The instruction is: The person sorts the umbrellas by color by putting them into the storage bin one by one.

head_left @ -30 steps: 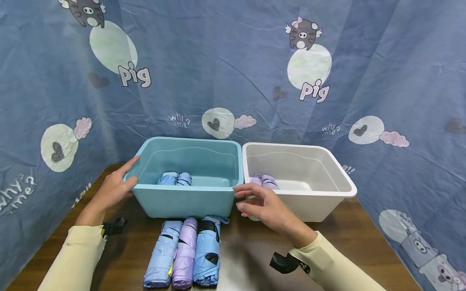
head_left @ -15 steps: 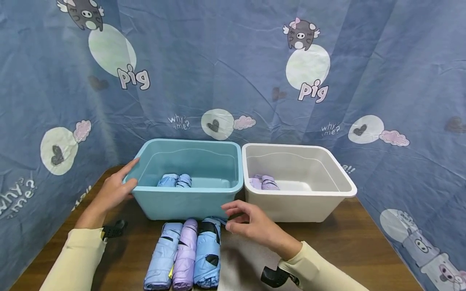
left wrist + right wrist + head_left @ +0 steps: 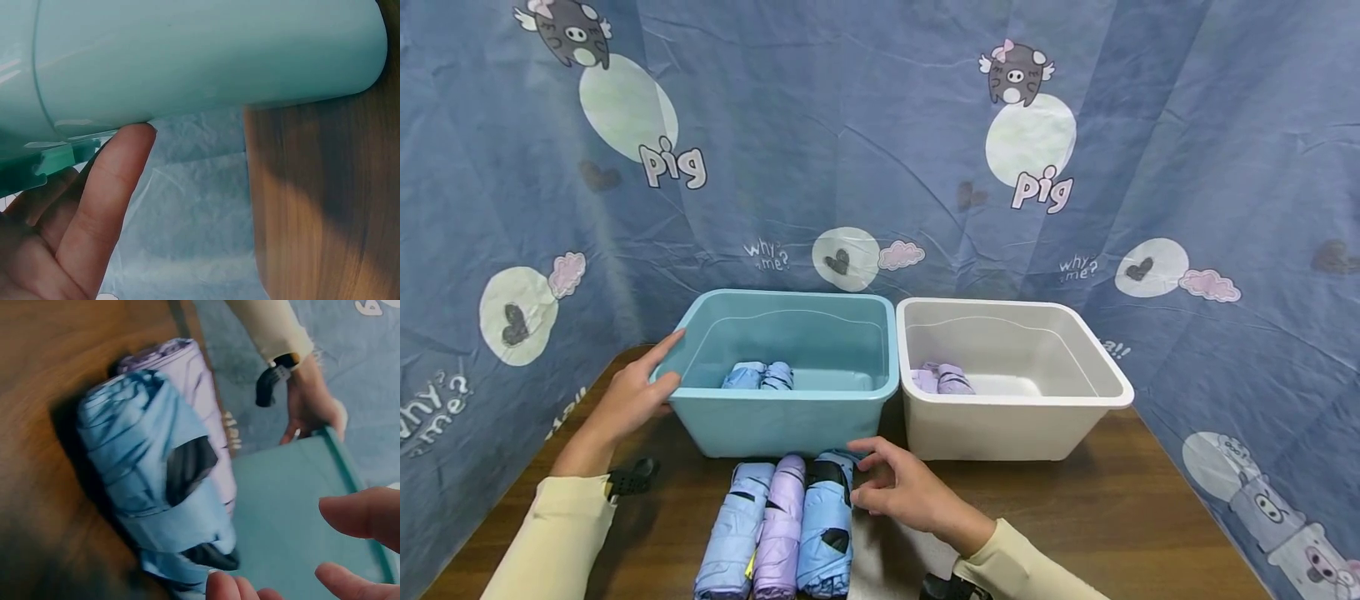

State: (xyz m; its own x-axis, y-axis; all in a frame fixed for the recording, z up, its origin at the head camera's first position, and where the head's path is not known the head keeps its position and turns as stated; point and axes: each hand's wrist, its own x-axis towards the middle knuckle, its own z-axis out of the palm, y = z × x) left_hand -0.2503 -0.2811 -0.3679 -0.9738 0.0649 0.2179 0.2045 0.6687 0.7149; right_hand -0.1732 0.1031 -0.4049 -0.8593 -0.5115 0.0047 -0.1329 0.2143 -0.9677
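I am seeing the right hand (image 3: 906,492) hovering just beside the far end of the bright blue umbrella (image 3: 825,562); whether a fingertip is touching the cloth, I cannot tell. Its grip is standing half spread, the fingers bending loosely and the thumb keeping apart from them, and it is holding nothing. This umbrella is lying folded on the desk (image 3: 1112,517), near the front wall of the teal bin (image 3: 775,425). Beside it the purple umbrella (image 3: 780,533) and the pale blue umbrella (image 3: 733,533) are lying in one row, with a yellow tag (image 3: 750,567) showing between these two. The left hand (image 3: 628,400) is resting at the near left corner of the teal bin; its grip is lying spread, with nearly straight fingers touching the rim and outer wall. Inside are lying blue bundles (image 3: 743,377); purple bundles (image 3: 953,381) are lying in the white bin (image 3: 992,433) alongside.
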